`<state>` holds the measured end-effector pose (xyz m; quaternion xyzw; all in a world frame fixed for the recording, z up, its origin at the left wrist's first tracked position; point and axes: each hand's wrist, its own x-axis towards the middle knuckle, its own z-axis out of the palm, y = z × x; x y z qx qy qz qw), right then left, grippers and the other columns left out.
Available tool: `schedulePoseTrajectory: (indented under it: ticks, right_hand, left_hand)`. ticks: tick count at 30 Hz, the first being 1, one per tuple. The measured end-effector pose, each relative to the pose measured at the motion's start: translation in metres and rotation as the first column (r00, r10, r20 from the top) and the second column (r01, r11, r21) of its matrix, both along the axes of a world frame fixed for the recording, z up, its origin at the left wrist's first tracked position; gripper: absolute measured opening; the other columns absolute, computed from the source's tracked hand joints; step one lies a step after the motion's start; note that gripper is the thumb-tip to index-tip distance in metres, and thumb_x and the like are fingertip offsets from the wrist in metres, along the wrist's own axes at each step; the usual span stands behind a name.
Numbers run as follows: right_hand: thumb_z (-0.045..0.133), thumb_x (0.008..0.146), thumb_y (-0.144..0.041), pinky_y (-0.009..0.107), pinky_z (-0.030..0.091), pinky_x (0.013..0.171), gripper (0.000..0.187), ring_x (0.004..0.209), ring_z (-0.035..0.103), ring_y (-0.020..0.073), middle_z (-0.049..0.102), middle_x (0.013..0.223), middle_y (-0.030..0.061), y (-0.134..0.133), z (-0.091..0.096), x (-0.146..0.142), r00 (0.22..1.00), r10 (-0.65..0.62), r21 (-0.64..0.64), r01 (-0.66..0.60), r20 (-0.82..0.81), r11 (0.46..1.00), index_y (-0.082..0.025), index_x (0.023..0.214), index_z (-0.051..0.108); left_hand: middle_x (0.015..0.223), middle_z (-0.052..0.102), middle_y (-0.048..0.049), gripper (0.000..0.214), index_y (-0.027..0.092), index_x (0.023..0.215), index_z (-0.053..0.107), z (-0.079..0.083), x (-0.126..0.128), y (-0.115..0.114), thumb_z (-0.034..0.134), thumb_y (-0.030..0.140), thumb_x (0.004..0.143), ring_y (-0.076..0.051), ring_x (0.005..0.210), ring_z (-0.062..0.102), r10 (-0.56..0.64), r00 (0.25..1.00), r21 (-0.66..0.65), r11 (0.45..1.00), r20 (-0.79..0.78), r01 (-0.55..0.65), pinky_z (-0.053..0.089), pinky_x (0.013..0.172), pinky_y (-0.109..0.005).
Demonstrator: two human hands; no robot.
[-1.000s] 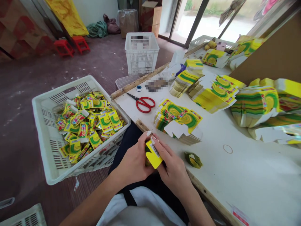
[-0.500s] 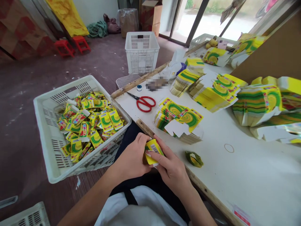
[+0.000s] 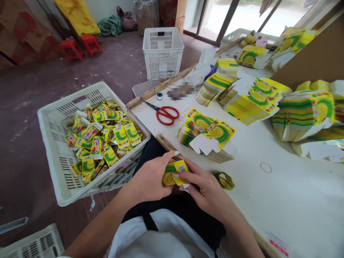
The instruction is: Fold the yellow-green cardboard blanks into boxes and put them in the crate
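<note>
Over my lap, at the table's edge, a small yellow-and-green carton is held between both hands. My left hand is closed round its left end, with the thumb along the top. My right hand pinches the right end, fingers on a yellow panel with a barcode. Whether that panel is a flap or a second piece, I cannot tell. Just beyond the hands is a stack of flat printed cartons. A crumpled dark green wrapped item lies right of my right hand.
A white crate with many small filled cartons stands at the left. Red-handled scissors and a small blue-and-white spool lie on the table. More carton stacks stand farther back. Another white crate is beyond the table.
My right hand has shifted right and the barcode panel with it, so more of the carton's green side shows between the hands. The camera view has tilted slightly.
</note>
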<state>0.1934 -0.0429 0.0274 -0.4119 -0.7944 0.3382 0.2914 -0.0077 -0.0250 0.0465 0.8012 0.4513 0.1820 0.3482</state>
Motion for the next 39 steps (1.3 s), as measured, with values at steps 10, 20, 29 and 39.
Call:
schedulePoseTrajectory:
  ticks: [10,20,29,39]
  right_hand:
    - [0.06,0.079,-0.008,0.047,0.049,0.104,0.029,0.129,0.057,0.0298,0.056,0.142,0.0149,-0.004,-0.009,-0.01,0.985,-0.138,-0.087,0.129,-0.107,0.988,-0.023,0.101,0.073]
    - [0.078,0.071,-0.043,0.039,0.059,0.084,0.044,0.091,0.07,0.0221,0.072,0.108,0.0102,-0.009,-0.026,-0.038,0.645,-0.634,-0.558,0.364,-0.427,0.746,-0.023,0.104,0.057]
    - [0.072,0.073,-0.059,0.022,0.052,0.047,0.04,0.052,0.062,0.0129,0.072,0.067,0.0014,0.039,-0.008,-0.024,0.362,-0.752,-0.813,-0.028,-0.551,0.582,-0.02,0.077,0.063]
    - [0.053,0.082,-0.059,0.024,0.034,0.047,0.045,0.045,0.044,0.0111,0.051,0.048,-0.002,-0.01,-0.009,-0.036,0.952,-0.137,-0.79,-0.141,-0.273,0.596,-0.02,0.06,0.054]
  left_hand:
    - [0.129,0.064,-0.0153,0.072,0.015,0.136,0.037,-0.003,0.004,-0.005,0.062,0.009,0.069,-0.029,0.114,0.065,0.021,1.0,0.121,0.992,-0.008,-0.02,0.054,0.097,-0.044]
    - [0.133,0.059,-0.0157,0.07,0.018,0.136,0.04,-0.008,-0.027,0.007,0.069,0.018,0.071,-0.032,0.123,0.059,0.301,0.951,0.237,0.931,-0.068,-0.278,0.048,0.105,-0.049]
    - [0.115,0.07,-0.0128,0.06,0.021,0.117,0.058,-0.012,-0.048,0.018,0.077,0.051,0.069,-0.032,0.11,0.065,0.57,0.771,-0.168,0.821,0.284,-0.546,0.048,0.099,-0.053]
    - [0.095,0.075,-0.0081,0.048,0.02,0.092,0.071,-0.017,0.013,0.012,0.073,0.062,0.069,-0.03,0.107,0.068,0.682,0.16,-0.698,0.711,0.714,0.084,0.055,0.092,-0.042]
